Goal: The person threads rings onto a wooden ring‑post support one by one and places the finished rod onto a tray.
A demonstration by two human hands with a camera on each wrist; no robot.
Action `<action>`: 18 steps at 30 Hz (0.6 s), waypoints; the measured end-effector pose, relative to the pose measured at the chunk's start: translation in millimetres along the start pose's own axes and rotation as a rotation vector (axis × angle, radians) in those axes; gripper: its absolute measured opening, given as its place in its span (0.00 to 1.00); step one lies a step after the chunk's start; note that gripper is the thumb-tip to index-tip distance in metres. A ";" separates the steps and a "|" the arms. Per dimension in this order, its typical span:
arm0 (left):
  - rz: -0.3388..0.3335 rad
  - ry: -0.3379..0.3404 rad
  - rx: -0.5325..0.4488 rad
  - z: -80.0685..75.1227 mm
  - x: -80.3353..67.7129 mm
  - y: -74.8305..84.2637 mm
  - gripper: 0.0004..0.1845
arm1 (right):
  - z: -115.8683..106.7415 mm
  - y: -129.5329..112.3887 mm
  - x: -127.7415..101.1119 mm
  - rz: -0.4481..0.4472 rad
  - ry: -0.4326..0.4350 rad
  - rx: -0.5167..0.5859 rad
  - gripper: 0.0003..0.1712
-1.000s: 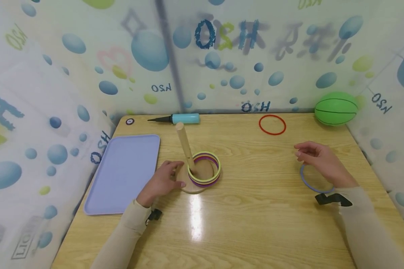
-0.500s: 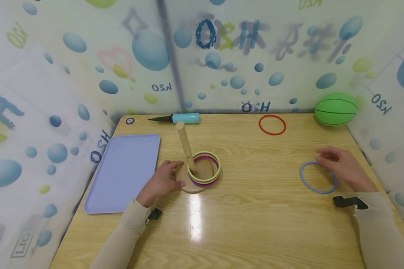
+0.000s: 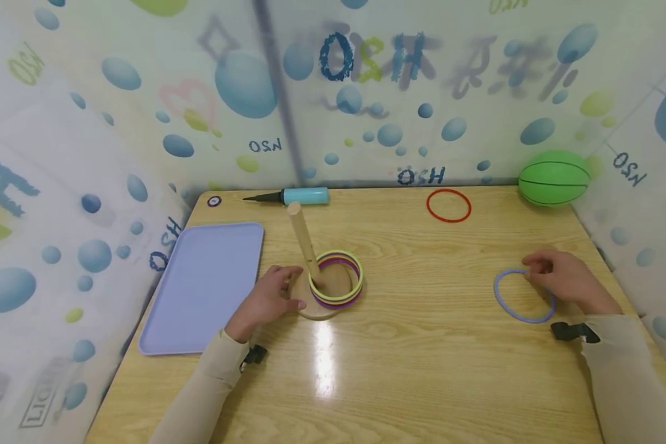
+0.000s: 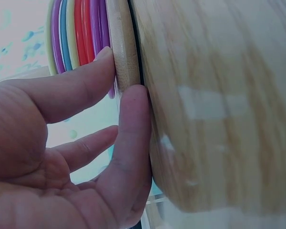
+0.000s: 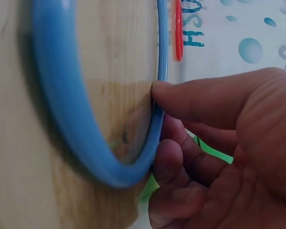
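A wooden peg (image 3: 304, 243) stands on a round base (image 3: 319, 311) with several coloured rings (image 3: 344, 301) stacked round it. My left hand (image 3: 296, 287) holds the base's left rim; in the left wrist view its thumb and a finger (image 4: 133, 109) pinch the base edge (image 4: 121, 43) beside the rings (image 4: 78, 28). A blue ring (image 3: 497, 308) lies flat on the table at the right. My right hand (image 3: 533, 268) pinches its far right side; the right wrist view shows thumb and finger closed on the blue ring (image 5: 62, 95).
A red ring (image 3: 448, 205) lies at the back of the table, and a green ball (image 3: 554, 177) sits in the back right corner. A lilac tray (image 3: 205, 283) lies at the left, a blue pump (image 3: 296, 196) behind it. Printed curtains close in three sides.
My right hand has moved right and down from above the blue ring to its right edge and taken hold of it. The left hand and the peg stand have stayed put.
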State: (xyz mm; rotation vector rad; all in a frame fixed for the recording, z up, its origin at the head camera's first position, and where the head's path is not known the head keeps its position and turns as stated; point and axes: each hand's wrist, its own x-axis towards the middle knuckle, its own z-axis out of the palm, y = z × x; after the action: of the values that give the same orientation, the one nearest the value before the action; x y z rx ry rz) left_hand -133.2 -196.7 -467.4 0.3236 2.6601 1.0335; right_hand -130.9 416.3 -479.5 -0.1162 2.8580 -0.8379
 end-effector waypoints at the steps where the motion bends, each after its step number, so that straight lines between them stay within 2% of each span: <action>1: -0.003 -0.001 -0.004 0.0 -0.1 0.2 0.41 | 0.0 -1.1 0.5 -0.006 -0.003 -0.010 0.21; 8: 0.000 0.000 0.006 0.4 0.8 0.2 0.41 | -0.5 -4.8 3.2 -0.047 -0.026 -0.024 0.16; 14: 0.008 0.007 0.023 0.2 1.4 -1.7 0.41 | -2.4 -14.9 6.0 -0.075 -0.034 0.032 0.16; 18: 0.002 0.002 0.021 -0.5 1.3 -1.4 0.42 | -4.7 -25.4 7.5 -0.083 -0.070 0.103 0.15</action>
State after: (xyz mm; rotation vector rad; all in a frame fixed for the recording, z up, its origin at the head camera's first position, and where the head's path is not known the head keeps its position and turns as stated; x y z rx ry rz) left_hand -134.8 -197.6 -468.2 0.3300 2.6748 1.0078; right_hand -138.4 396.5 -462.8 -0.2480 2.7556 -0.9756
